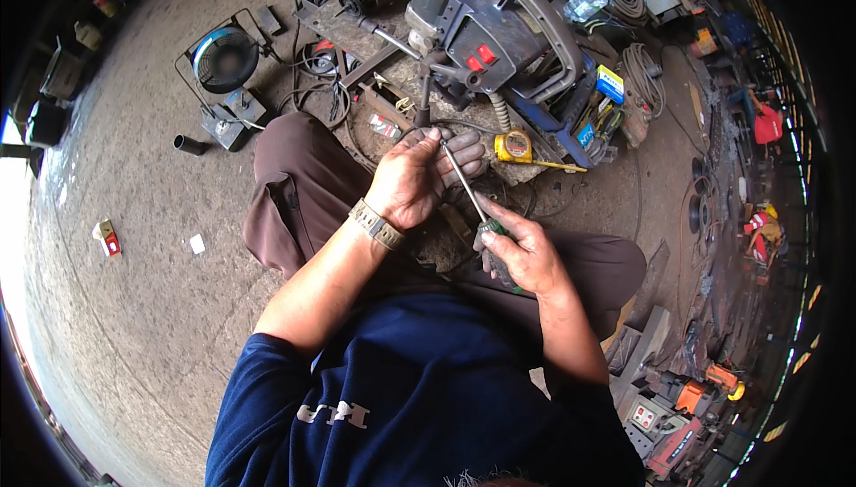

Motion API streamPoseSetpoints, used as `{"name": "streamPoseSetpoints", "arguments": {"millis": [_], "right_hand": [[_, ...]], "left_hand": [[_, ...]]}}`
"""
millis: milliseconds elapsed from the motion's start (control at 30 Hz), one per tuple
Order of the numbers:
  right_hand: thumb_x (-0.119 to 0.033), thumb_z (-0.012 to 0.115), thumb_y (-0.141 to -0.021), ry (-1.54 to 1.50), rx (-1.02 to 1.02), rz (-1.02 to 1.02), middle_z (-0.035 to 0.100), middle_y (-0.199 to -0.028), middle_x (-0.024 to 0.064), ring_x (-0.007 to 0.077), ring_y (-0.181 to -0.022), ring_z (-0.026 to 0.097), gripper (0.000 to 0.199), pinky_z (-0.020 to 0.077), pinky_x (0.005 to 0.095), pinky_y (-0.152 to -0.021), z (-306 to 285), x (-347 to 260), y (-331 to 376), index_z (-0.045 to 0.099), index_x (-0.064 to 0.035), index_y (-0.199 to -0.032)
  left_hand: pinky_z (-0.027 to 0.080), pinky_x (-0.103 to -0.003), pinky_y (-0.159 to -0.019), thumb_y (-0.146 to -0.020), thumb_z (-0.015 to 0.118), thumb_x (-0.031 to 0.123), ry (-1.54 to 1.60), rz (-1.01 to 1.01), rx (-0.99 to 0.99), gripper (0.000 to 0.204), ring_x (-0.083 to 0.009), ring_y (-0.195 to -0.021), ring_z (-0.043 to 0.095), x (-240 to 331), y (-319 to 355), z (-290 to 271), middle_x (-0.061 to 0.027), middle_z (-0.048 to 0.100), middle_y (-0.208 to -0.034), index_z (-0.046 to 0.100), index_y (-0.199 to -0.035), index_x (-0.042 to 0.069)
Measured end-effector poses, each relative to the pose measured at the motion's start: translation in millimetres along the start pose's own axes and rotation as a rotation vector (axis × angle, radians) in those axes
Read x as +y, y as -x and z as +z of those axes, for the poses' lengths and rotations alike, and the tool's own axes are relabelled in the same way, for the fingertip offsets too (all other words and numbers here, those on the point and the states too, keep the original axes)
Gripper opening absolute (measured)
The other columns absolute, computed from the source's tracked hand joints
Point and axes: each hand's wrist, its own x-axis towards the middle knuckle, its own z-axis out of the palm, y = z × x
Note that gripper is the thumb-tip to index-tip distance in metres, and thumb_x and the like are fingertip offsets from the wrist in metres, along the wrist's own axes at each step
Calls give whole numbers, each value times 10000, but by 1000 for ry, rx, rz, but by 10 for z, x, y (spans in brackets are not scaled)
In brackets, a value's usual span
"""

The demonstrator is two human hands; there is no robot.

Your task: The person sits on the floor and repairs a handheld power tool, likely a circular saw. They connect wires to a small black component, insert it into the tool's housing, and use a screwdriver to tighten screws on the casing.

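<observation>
My right hand wraps the screwdriver by its handle, presumably for control; my left hand, fingers spread (thumb near the tip), seems to steady it by the slab's near edge.

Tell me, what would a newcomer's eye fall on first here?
Probably the work at mid-picture: the bare right hand grips a long metal screwdriver with a green handle, which points toward the left hand. Just beyond them stands a bulky dark-grey machine with two red switches, a yellow tape measure lying near it. On the grey floor, upper left, stands a round black fan.
</observation>
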Motion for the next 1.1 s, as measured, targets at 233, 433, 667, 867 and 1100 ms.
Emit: {"name": "streamPoseSetpoints", "arguments": {"millis": [233, 433, 667, 867, 1100], "right_hand": [[-173, 588, -1032, -213, -53, 25, 663, -910, 86, 131, -663, 639, 560, 546, 269, -576, 46, 23, -35, 423, -50, -1552], [-172, 593, -1040, -135, 20, 92, 670, -908, 72, 127, -656, 654, 543, 557, 274, -572, 107, 40, -63, 429, -43, -1541], [-137, 613, -1028, -211, 126, -33, 676, -904, 37, 90, -808, 630, 364, 530, 268, -727, 350, 356, -474, 587, 15, -1358], [-138, 649, -1005, -346, 245, -114, 651, -949, 11, 74, -862, 556, 255, 479, 257, -786, 389, 222, -724, 659, 43, -1185], [-139, 678, -991, -351, 245, -133, 645, -983, 26, 83, -906, 558, 232, 474, 255, -814, 310, 198, -823, 671, 42, -1136]], "left_hand": [[516, -566, -1074, -1093, 459, 143, 7, 13, 13, 246, -430, -1229, 620, 3, -7, -55, -302, 587, -1342, 482, -1265, -32], [614, -464, -881, -1083, 495, 127, -431, 121, 101, 209, -344, -1011, 730, 0, -69, 29, -234, 702, -1145, 495, -1239, -12], [615, -390, -724, -1052, 582, 161, -437, 6, 136, 201, -262, -796, 719, -2, -428, 240, -163, 725, -982, 588, -1148, -16], [597, -370, -818, -1085, 473, 169, -269, -150, 97, 212, -236, -891, 689, 27, -827, 164, -126, 706, -1049, 586, -1174, 13], [595, -384, -843, -1069, 511, 166, -308, -223, 75, 181, -237, -918, 693, 112, -971, 153, -115, 710, -1052, 590, -1174, 43]]}}
